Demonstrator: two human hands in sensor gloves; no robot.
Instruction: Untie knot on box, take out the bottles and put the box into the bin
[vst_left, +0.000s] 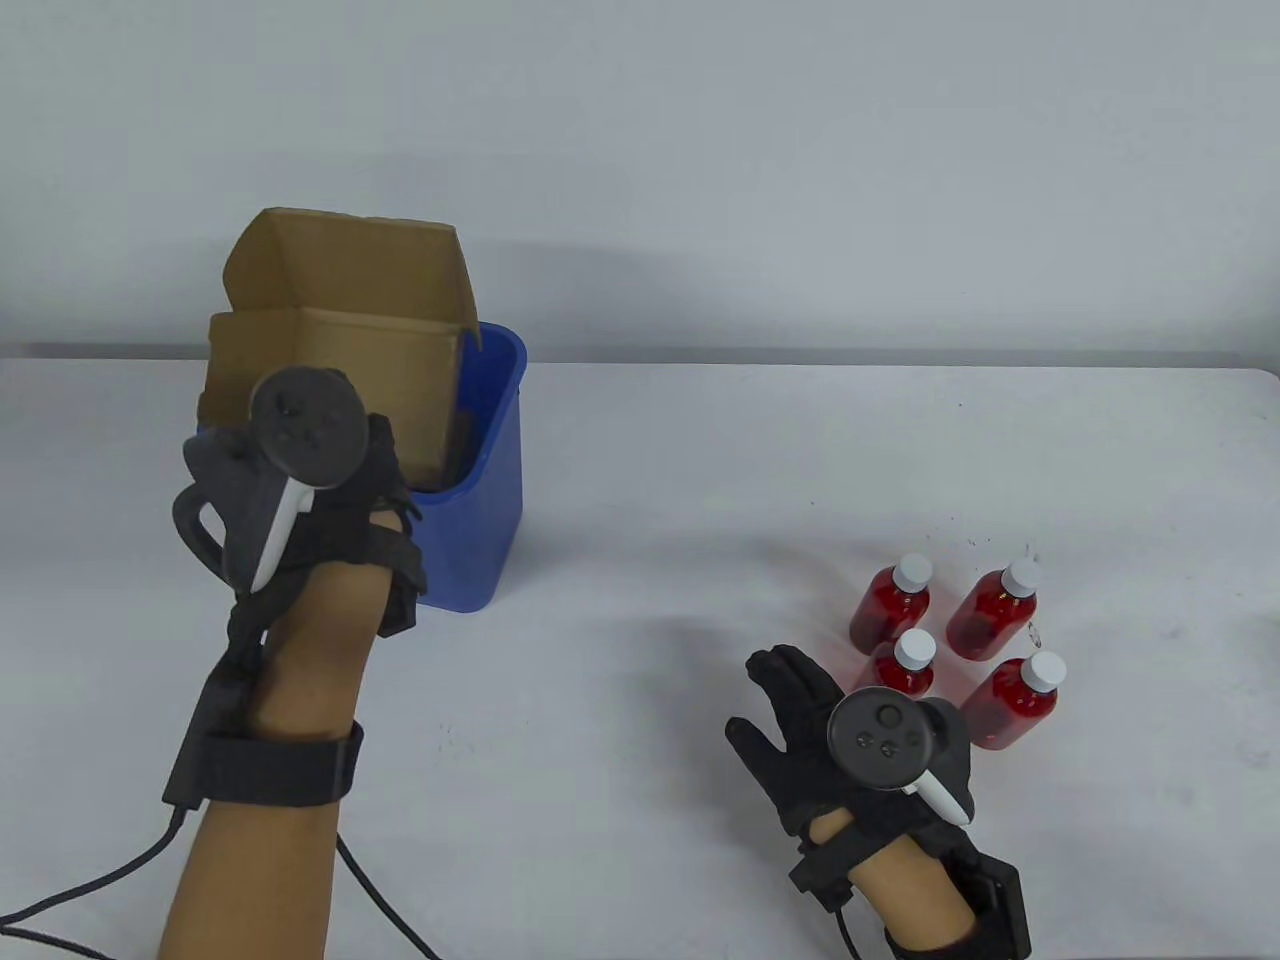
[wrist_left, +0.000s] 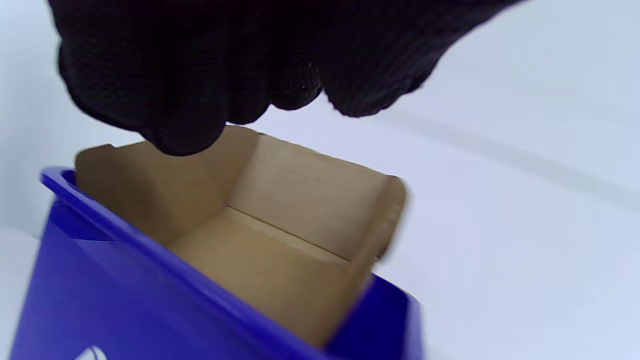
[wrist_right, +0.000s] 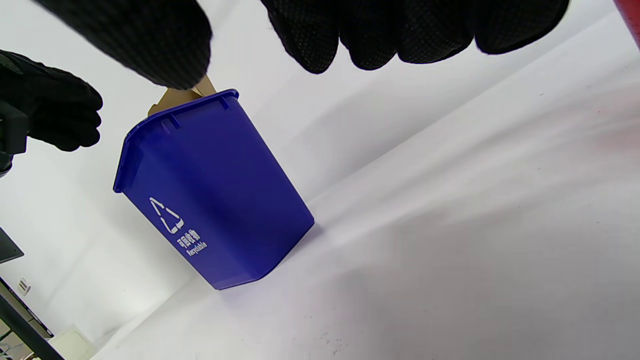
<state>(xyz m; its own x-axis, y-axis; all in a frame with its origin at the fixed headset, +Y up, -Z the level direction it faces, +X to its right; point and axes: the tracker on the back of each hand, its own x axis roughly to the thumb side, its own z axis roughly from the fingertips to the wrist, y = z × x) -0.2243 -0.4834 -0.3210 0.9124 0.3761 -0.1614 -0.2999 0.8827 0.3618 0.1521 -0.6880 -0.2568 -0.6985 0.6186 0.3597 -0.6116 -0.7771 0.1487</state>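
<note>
The open brown cardboard box (vst_left: 340, 330) stands inside the blue bin (vst_left: 495, 480) at the left, its flaps sticking up above the rim. My left hand (vst_left: 390, 480) hovers just in front of the bin. In the left wrist view its fingers (wrist_left: 200, 75) hang loosely curled above the box (wrist_left: 280, 235) and hold nothing. Several red bottles (vst_left: 990, 610) with white caps stand on the table at the right. My right hand (vst_left: 790, 690) lies flat beside them, fingers spread. The right wrist view shows the bin (wrist_right: 210, 195) and my left hand (wrist_right: 55, 115) apart from it.
The white table (vst_left: 640, 560) ends at a far edge near the wall, just behind the bin. Black cables (vst_left: 80, 890) trail from my left wrist at the bottom left. The bin carries a white recycling mark (wrist_right: 170, 215).
</note>
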